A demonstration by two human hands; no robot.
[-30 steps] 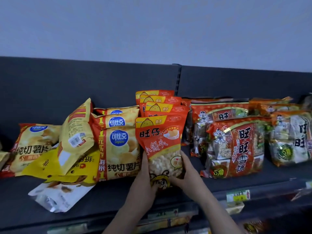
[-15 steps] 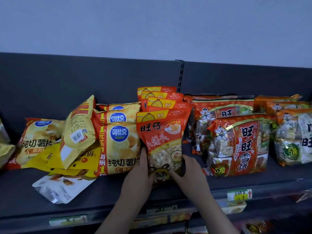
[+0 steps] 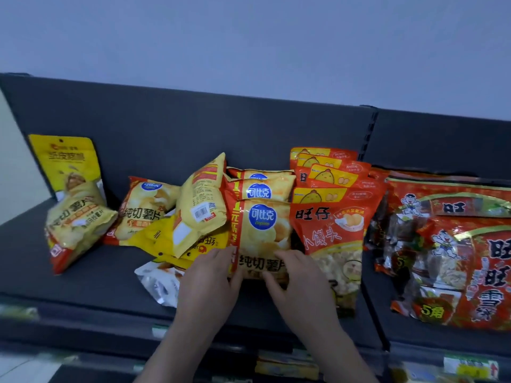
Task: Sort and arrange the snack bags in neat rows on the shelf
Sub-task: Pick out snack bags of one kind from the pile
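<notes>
1. The front potato chip bag (image 3: pixel 261 233) stands upright mid-shelf, with two like bags lined up behind it.
2. The left hand (image 3: pixel 210 283) grips that bag's lower left edge, fingers curled round it.
3. The right hand (image 3: pixel 300 288) lies on its lower right corner with the fingers bent. Whether it grips cannot be told.
4. Touching the bag's right edge is a red steamed-bun snack bag (image 3: pixel 329 225), first of an upright row. Beyond it lie red rice cracker packs (image 3: pixel 470 258).
5. Against its left edge a yellow chip bag (image 3: pixel 200 205) leans tilted, back side out, over flat yellow pouches and a silver pouch (image 3: pixel 159 283).
6. Further left, more chip bags lie slumped, and a yellow pouch (image 3: pixel 66 158) stands against the back panel.
7. Left and forward of the bag, bare shelf (image 3: pixel 96 286) runs to the front lip.
</notes>
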